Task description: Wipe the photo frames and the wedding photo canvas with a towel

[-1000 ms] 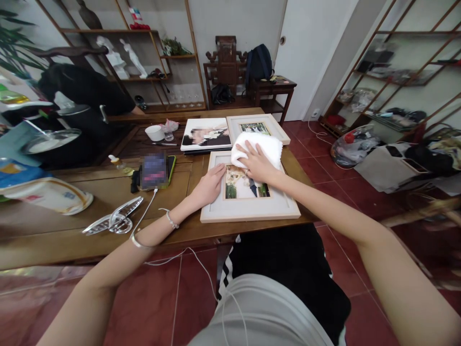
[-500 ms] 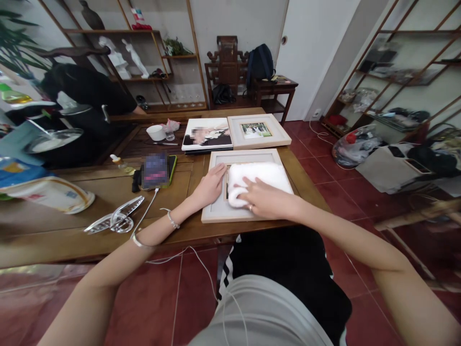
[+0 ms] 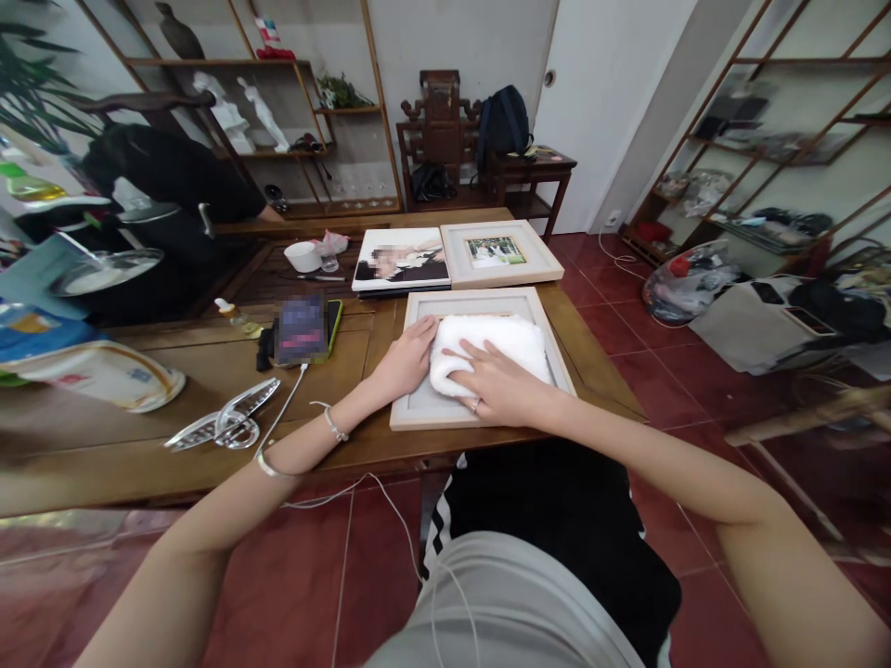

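Observation:
A light wooden picture frame lies flat at the near edge of the wooden table. A folded white cloth covers its picture. My right hand presses flat on the cloth, fingers spread, a ring on one finger. My left hand rests on the frame's left border, fingers laid flat, touching the cloth's edge.
A second framed photo and a photo album lie just beyond. A phone with a white cable, a clear hair clip, a small bottle and a white cup sit to the left. Shelves line the walls.
My right hand has drawn the cloth from the frame's far edge toward me and slightly left across the picture, which is now covered. My left hand has stayed on the frame's left border.

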`<action>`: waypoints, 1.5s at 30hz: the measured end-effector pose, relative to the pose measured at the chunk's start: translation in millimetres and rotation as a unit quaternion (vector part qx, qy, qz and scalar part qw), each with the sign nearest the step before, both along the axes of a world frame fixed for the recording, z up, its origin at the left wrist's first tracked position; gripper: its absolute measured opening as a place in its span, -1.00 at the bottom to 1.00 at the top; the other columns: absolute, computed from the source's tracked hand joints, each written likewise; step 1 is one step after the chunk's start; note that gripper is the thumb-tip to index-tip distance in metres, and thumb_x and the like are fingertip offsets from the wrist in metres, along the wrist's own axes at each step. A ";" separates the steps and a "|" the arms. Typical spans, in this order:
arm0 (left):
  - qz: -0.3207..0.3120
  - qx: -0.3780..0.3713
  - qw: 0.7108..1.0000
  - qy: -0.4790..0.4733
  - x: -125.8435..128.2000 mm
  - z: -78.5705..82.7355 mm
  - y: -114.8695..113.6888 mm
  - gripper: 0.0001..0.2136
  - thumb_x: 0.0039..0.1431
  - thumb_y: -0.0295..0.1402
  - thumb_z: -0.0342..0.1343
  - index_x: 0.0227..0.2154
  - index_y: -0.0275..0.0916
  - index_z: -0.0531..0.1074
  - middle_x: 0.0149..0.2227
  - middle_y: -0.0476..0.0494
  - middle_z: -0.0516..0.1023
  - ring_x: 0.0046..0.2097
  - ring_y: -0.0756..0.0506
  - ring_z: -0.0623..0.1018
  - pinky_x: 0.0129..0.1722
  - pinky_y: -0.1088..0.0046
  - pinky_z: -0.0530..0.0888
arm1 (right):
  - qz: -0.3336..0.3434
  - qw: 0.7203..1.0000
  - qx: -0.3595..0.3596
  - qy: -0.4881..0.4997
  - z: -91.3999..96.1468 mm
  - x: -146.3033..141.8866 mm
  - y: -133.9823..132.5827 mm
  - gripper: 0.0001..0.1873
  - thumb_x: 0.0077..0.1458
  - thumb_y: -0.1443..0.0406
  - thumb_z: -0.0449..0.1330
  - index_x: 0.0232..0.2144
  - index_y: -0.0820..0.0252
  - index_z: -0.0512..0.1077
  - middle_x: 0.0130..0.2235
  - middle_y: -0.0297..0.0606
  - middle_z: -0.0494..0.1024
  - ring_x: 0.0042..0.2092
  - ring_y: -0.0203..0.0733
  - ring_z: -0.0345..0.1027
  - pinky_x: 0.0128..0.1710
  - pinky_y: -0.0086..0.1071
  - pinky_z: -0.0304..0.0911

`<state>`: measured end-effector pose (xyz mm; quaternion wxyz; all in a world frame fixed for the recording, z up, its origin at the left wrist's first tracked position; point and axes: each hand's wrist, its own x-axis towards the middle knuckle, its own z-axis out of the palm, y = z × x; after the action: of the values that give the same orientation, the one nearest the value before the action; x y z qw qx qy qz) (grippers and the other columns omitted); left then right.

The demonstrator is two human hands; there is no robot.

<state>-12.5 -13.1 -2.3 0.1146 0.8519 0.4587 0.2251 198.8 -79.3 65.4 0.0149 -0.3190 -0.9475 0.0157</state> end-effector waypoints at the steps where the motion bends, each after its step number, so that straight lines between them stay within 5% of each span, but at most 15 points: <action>1: -0.005 0.001 1.000 0.000 -0.4 0.0 0.1 -0.51 0.30 -0.43 -0.19 0.28 -0.34 0.19 0.34 -0.37 0.20 0.38 -0.24 0.17 0.32 0.01 0.21 | -0.001 1.000 0.007 0.003 -1.6 1.2 7.2 -0.59 0.20 0.36 0.09 0.10 0.28 0.40 0.33 0.09 0.21 0.36 0.28 -0.02 0.21 0.23 0.07; 12: 0.005 0.006 1.000 0.014 0.6 0.7 -0.1 -0.50 0.27 -0.46 -0.20 0.26 -0.45 0.20 0.34 -0.40 0.18 0.38 -0.24 0.17 0.35 0.09 0.18 | -0.095 0.988 0.121 -0.016 -9.2 5.1 87.2 -0.44 0.14 0.43 0.11 0.21 0.20 0.27 0.45 -0.07 -0.15 0.42 0.34 -0.31 0.22 0.43 -0.14; 17: 0.018 0.021 0.998 -0.050 2.6 -1.4 -0.1 -0.52 0.38 -0.33 -0.28 0.26 -0.41 0.20 0.32 -0.38 0.22 0.36 -0.23 0.21 0.35 0.12 0.18 | -0.088 0.990 0.093 -0.057 -9.9 -11.6 105.8 -0.42 0.12 0.49 0.05 0.21 0.31 0.28 0.41 0.01 0.03 0.40 0.43 -0.24 0.23 0.42 -0.14; 24: 0.067 0.060 0.980 -0.179 4.3 5.6 -6.1 -0.35 0.41 0.01 -0.40 0.32 -0.40 0.08 0.36 -0.40 0.14 0.38 -0.23 0.15 0.37 0.11 0.10 | -0.034 0.993 0.078 -0.087 -1.4 -47.9 53.1 -0.46 0.14 0.48 0.00 0.18 0.41 0.34 0.30 0.17 0.24 0.31 0.44 0.02 0.16 0.28 0.13; 30: 0.082 0.033 0.972 -0.217 4.2 5.8 -11.7 -0.22 0.35 0.12 -0.54 0.27 -0.35 0.23 0.30 -0.36 0.28 0.33 -0.25 0.27 0.34 0.10 0.18 | 0.007 0.994 0.049 -0.097 8.5 -48.9 13.8 -0.56 0.12 0.49 0.02 0.02 0.43 0.49 0.26 0.27 0.27 0.28 0.48 0.09 0.12 0.23 0.20; 36: 0.064 -0.008 0.992 -0.108 7.1 6.1 -13.0 -0.35 0.40 0.01 -0.37 0.24 -0.42 0.23 0.30 -0.42 0.27 0.37 -0.25 0.18 0.34 0.10 0.17 | 0.086 0.994 0.007 -0.071 10.3 -5.2 -8.9 -0.58 0.09 0.53 0.04 -0.02 0.37 0.51 0.30 0.14 0.25 0.34 0.34 0.04 0.22 0.16 0.13; 45: 0.027 -0.003 1.000 0.006 5.6 7.3 -10.1 -0.53 0.38 -0.22 -0.20 0.21 -0.39 0.26 0.32 -0.41 0.22 0.36 -0.26 0.19 0.31 0.05 0.23 | 0.030 0.999 0.002 -0.033 10.7 85.3 -23.8 -0.51 -0.14 0.65 0.03 -0.22 0.27 0.56 0.30 -0.07 0.30 0.36 0.13 0.04 0.32 0.10 0.05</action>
<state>-6.9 -23.2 5.0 0.1085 0.8400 0.4831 0.2218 284.1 -103.2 76.1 -0.0166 -0.2908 -0.9566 0.0033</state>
